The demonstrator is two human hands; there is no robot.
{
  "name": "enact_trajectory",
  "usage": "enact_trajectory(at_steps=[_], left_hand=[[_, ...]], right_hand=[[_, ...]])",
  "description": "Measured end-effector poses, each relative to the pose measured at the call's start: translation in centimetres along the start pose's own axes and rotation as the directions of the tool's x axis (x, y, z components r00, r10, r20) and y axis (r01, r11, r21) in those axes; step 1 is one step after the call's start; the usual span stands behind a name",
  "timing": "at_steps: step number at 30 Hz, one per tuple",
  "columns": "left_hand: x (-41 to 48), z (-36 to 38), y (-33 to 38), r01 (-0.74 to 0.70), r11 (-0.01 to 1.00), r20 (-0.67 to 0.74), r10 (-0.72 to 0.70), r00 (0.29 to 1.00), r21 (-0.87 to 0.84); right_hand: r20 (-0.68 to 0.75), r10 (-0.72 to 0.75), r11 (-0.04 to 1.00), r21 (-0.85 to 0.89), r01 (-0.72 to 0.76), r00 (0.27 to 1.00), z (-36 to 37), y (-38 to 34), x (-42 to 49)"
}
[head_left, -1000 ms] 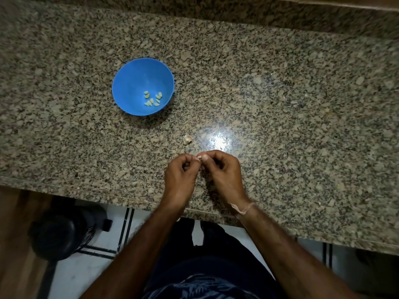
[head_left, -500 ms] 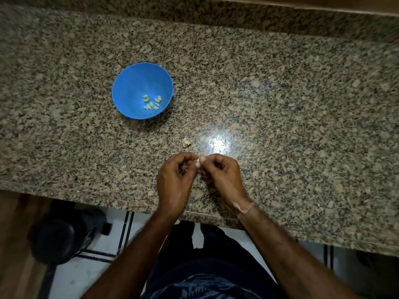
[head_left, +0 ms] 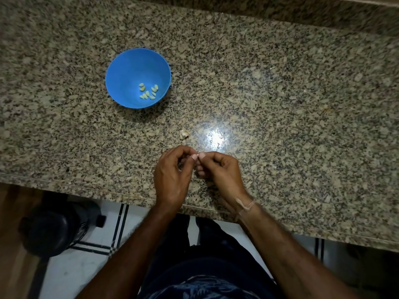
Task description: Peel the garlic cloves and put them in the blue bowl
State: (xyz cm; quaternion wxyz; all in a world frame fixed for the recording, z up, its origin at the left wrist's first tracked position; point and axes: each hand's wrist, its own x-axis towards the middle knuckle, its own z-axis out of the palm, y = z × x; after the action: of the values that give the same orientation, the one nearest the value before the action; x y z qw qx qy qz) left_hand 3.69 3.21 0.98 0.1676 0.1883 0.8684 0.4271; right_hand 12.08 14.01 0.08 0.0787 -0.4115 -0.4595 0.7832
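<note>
The blue bowl (head_left: 129, 67) stands on the granite counter at the left, with several peeled yellowish garlic cloves (head_left: 149, 91) in its bottom. My left hand (head_left: 171, 178) and my right hand (head_left: 222, 173) meet near the counter's front edge, fingertips pinched together on a small garlic clove (head_left: 197, 152) that is almost hidden between them. Just beyond the hands, a small pale piece of garlic (head_left: 184, 134) lies on the counter; I cannot tell if it is a clove or skin.
The granite counter (head_left: 280, 104) stretches wide to the right and back, with a bright light glare (head_left: 216, 138) by the hands. Below the front edge sit a dark round object (head_left: 56, 229) on the floor and tiled flooring.
Both hands stay pinched on the clove, with small finger shifts. The view has moved slightly, so the bowl sits a little lower in the picture.
</note>
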Motion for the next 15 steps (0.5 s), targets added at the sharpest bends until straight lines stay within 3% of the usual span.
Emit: enact_trajectory(at_steps=[7, 15], left_hand=[[-0.38, 0.25, 0.12, -0.074, 0.997, 0.004, 0.074, 0.997, -0.025], [0.06, 0.31, -0.18, 0.0, 0.999, 0.076, 0.003, 0.997, -0.033]], right_hand=[[0.068, 0.329, 0.897, 0.288, -0.334, 0.942, 0.47, -0.63, 0.04], [0.088, 0.303, 0.907, 0.28, -0.316, 0.949, 0.85, -0.43, -0.4]])
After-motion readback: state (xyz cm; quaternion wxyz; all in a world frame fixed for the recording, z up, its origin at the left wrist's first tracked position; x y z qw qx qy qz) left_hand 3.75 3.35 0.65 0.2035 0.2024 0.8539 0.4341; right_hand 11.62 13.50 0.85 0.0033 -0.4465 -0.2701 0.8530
